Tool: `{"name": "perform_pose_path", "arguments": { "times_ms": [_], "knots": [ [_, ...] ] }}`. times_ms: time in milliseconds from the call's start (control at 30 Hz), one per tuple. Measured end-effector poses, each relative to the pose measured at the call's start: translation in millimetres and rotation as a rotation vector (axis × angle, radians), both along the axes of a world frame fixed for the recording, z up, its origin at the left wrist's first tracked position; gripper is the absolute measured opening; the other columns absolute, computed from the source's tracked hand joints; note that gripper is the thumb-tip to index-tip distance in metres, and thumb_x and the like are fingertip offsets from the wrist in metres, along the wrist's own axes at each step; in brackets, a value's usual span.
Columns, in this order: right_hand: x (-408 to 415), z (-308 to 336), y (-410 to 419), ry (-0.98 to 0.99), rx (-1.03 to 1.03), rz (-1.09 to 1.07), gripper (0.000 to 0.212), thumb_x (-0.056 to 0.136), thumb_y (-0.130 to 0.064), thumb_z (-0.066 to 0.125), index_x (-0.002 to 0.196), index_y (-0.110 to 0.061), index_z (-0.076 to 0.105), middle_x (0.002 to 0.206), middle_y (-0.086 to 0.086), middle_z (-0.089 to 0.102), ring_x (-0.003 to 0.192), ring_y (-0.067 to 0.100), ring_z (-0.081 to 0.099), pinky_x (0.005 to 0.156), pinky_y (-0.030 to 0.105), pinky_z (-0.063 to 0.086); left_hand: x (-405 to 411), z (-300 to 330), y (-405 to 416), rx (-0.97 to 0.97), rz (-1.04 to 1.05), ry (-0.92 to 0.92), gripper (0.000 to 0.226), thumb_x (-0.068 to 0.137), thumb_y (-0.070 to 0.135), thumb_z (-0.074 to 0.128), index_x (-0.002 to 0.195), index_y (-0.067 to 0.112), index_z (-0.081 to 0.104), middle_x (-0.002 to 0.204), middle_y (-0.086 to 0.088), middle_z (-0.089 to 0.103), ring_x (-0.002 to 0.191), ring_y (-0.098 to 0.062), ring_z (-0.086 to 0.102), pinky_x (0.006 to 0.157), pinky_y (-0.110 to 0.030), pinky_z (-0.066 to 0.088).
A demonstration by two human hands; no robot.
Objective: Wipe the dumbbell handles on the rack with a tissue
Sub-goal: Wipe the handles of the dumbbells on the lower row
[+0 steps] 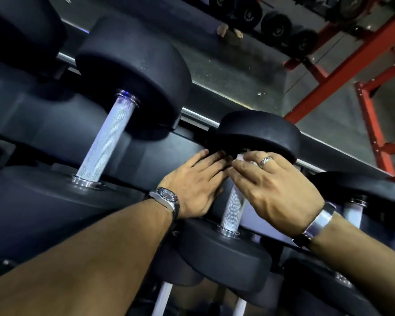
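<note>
A black dumbbell with a knurled silver handle (233, 209) lies on the rack (164, 153) at centre. My right hand (276, 190), wearing a ring, holds a white tissue (243, 158) against the top of that handle, just under the far head (260, 133). My left hand (196, 188), with a wristwatch, lies with fingers straight beside the handle, its fingertips touching the far head and meeting the right fingertips. The upper part of the handle is hidden by both hands.
A larger dumbbell with a bare knurled handle (107, 142) sits to the left. Another dumbbell handle (354, 210) shows at right behind my wrist. More dumbbells lie on a lower tier. A red steel frame (372, 106) and a mirror stand behind the rack.
</note>
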State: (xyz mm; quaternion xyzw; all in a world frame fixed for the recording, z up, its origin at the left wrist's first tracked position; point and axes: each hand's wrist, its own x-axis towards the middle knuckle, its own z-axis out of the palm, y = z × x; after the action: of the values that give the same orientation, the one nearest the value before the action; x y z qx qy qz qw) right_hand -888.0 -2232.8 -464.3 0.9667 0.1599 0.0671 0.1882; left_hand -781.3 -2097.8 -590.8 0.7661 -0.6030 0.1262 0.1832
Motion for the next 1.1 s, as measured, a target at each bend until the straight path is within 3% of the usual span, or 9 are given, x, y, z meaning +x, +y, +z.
{"name": "perform_pose_path", "arguments": {
  "times_ms": [133, 333, 467, 833, 1100],
  "knots": [
    [7, -5, 15, 0.058, -0.054, -0.045, 0.035, 0.095, -0.013, 0.035, 0.092, -0.005, 0.069, 0.092, 0.01, 0.067, 0.086, 0.033, 0.057, 0.071, 0.043, 0.048, 1, 0, 1, 0.01, -0.003, -0.012, 0.051, 0.093, 0.028, 0.042, 0.133, -0.001, 0.057, 0.137, -0.016, 0.058, 0.136, -0.034, 0.047, 0.116, -0.05, 0.032],
    [5, -1, 9, 0.097, -0.027, -0.051, 0.041, 0.095, -0.015, 0.032, 0.098, -0.004, 0.071, 0.099, 0.012, 0.069, 0.091, 0.034, 0.061, 0.081, 0.045, 0.051, 0, -3, 0, -0.006, 0.008, 0.005, 0.047, 0.095, 0.025, 0.047, 0.132, 0.0, 0.058, 0.137, -0.015, 0.059, 0.136, -0.034, 0.047, 0.116, -0.05, 0.032],
    [4, -4, 17, 0.185, -0.049, -0.008, 0.04, 0.095, -0.01, 0.029, 0.093, -0.001, 0.068, 0.093, 0.014, 0.068, 0.089, 0.034, 0.06, 0.077, 0.044, 0.052, 1, 1, -1, 0.024, -0.008, 0.006, 0.053, 0.091, 0.026, 0.041, 0.133, -0.002, 0.056, 0.137, -0.016, 0.058, 0.135, -0.035, 0.048, 0.116, -0.05, 0.033],
    [11, 4, 19, 0.23, 0.008, -0.053, 0.039, 0.095, -0.011, 0.029, 0.084, -0.005, 0.066, 0.083, 0.012, 0.065, 0.081, 0.034, 0.054, 0.071, 0.047, 0.049, 2, 0, 1, 0.031, -0.003, -0.004, 0.053, 0.086, 0.026, 0.052, 0.132, -0.001, 0.057, 0.136, -0.016, 0.059, 0.133, -0.035, 0.049, 0.114, -0.051, 0.036],
    [3, -7, 31, 0.32, 0.023, -0.065, 0.036, 0.094, -0.015, 0.033, 0.081, -0.01, 0.065, 0.083, 0.008, 0.064, 0.085, 0.031, 0.051, 0.074, 0.047, 0.047, 2, 3, 1, 0.082, -0.022, -0.008, 0.059, 0.084, 0.03, 0.039, 0.133, 0.003, 0.057, 0.137, -0.017, 0.058, 0.133, -0.035, 0.049, 0.116, -0.05, 0.033]
  ]
}}
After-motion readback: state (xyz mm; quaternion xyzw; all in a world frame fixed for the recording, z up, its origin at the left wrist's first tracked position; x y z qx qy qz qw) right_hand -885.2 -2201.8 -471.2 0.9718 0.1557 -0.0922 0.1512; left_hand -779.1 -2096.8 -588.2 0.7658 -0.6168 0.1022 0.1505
